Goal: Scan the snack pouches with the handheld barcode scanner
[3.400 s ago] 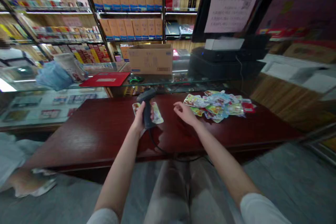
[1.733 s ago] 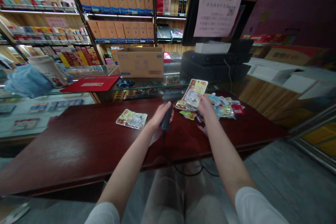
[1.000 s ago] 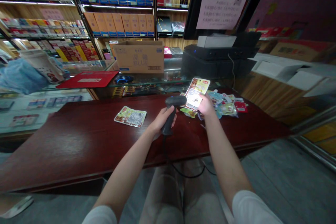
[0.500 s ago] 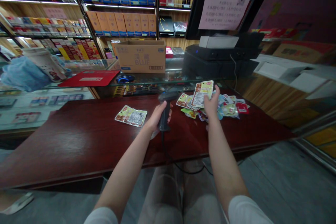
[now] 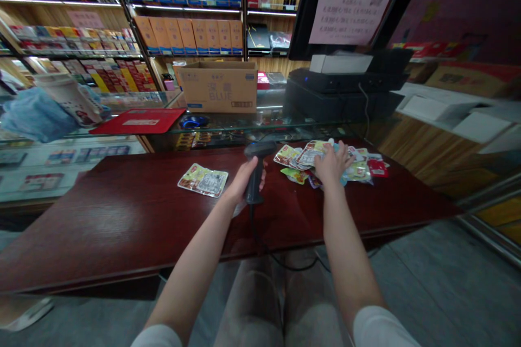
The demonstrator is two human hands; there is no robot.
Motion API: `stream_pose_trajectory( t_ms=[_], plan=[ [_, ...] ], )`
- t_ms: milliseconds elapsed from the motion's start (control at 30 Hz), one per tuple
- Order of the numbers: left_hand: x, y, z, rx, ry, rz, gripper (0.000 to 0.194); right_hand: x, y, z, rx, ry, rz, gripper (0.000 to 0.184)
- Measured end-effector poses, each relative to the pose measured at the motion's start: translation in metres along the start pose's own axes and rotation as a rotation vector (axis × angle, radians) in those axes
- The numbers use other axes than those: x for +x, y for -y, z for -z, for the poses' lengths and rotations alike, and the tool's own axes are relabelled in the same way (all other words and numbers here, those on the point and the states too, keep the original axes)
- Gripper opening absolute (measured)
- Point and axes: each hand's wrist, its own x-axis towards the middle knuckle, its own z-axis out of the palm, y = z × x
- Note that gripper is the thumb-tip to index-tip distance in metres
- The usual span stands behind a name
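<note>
My left hand [image 5: 244, 178] is wrapped round the handle of a black barcode scanner [image 5: 255, 179], held upright above the dark red table with its cord hanging down. To its left, a snack packet [image 5: 203, 179] in green, brown and silver lies flat. My right hand [image 5: 331, 164] rests over a pile of snack packets with its fingers spread. A silver-backed packet [image 5: 311, 154] lies on the pile just left of these fingers. Clear, green and red packets [image 5: 360, 169] lie to the right of the hand. What is under my palm is hidden.
Behind the table [image 5: 101, 222] runs a glass counter with a red mat [image 5: 140, 120], a blue mouse [image 5: 194, 122] and a cardboard box [image 5: 220, 92]. A monitor with a taped paper sign [image 5: 352, 5] stands at the right. The scanner cord [image 5: 293, 268] loops over the front edge.
My right hand has let go of the silver-backed packet, which now lies on the pile. The hand has lowered onto the packets, fingers spreading. My left hand and the scanner stay put.
</note>
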Motion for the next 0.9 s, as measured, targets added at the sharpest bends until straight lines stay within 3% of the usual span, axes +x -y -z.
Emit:
stream_pose_trajectory(
  t_ms=[367, 633, 800, 900],
  plan=[
    [0.0, 0.0, 0.001, -0.005, 0.004, 0.001, 0.059, -0.003, 0.003, 0.002, 0.013, 0.166, 0.013, 0.023],
    [-0.001, -0.005, -0.001, -0.012, -0.013, -0.013, 0.061, 0.0, 0.008, 0.003, -0.026, 0.106, -0.009, 0.041],
    [0.001, -0.009, 0.006, 0.018, -0.11, -0.037, 0.062, 0.002, 0.008, 0.005, -0.041, 0.114, -0.017, 0.054],
    [0.008, -0.009, 0.023, 0.117, -0.29, -0.066, 0.059, 0.002, 0.008, 0.007, -0.04, 0.12, -0.011, 0.052]
  ],
)
